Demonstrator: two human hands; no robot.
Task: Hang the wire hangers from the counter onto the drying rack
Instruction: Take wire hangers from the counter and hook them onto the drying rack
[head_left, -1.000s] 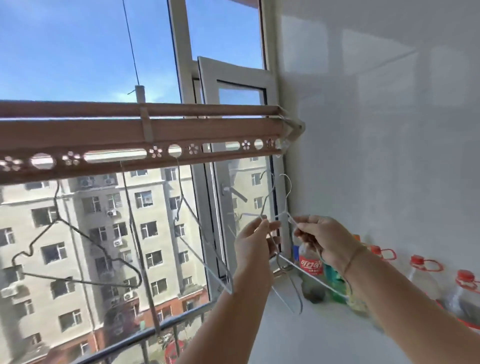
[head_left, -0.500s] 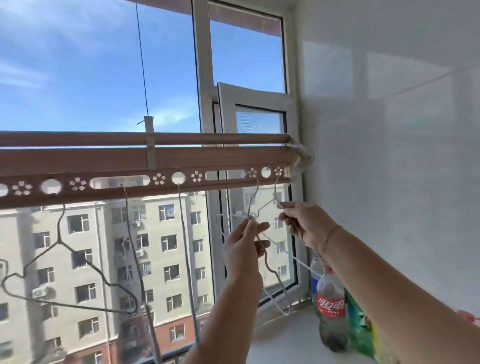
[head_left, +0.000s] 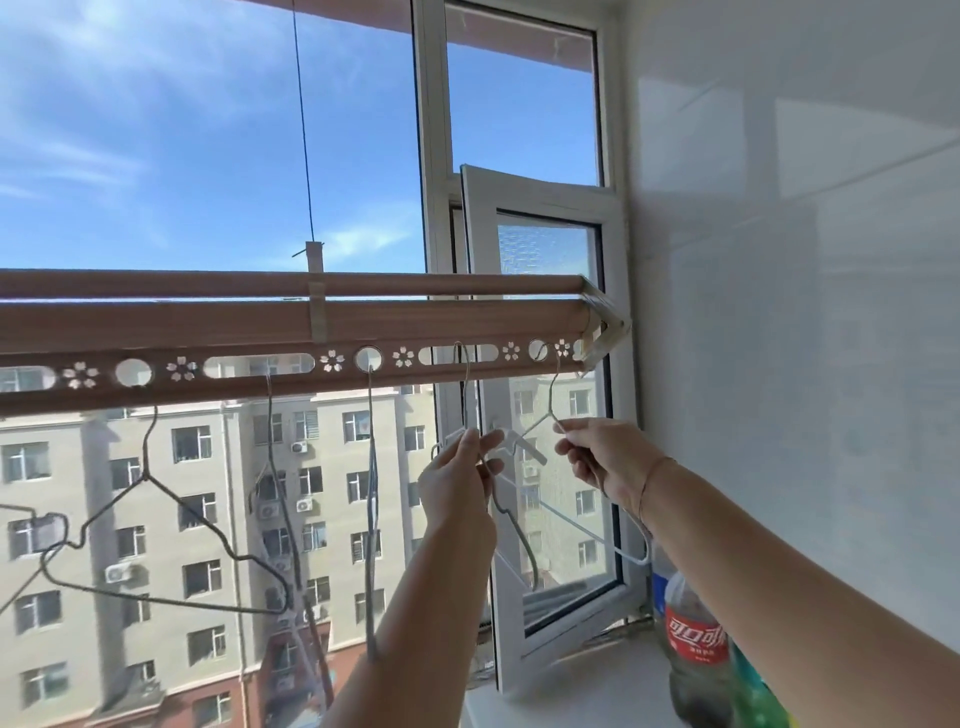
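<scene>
Both hands were up under the drying rack (head_left: 291, 358): the right hand (head_left: 605, 460) pinched a white hanger (head_left: 540, 423) at its neck, hook in the far-right hole; the left hand (head_left: 457, 486) pinched another hanger (head_left: 514, 525) (light, springy wire, likely best gripped near the neck)

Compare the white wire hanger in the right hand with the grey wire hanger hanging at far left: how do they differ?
The white wire hanger is pinched by the right hand; the grey wire hanger hangs free, untouched. The white one's hook sits in the round hole at the rail's right end; the grey one hangs far left. The white one is seen nearly edge-on; the grey one faces the camera. Both hang from the perforated wood-look drying rack.
</scene>
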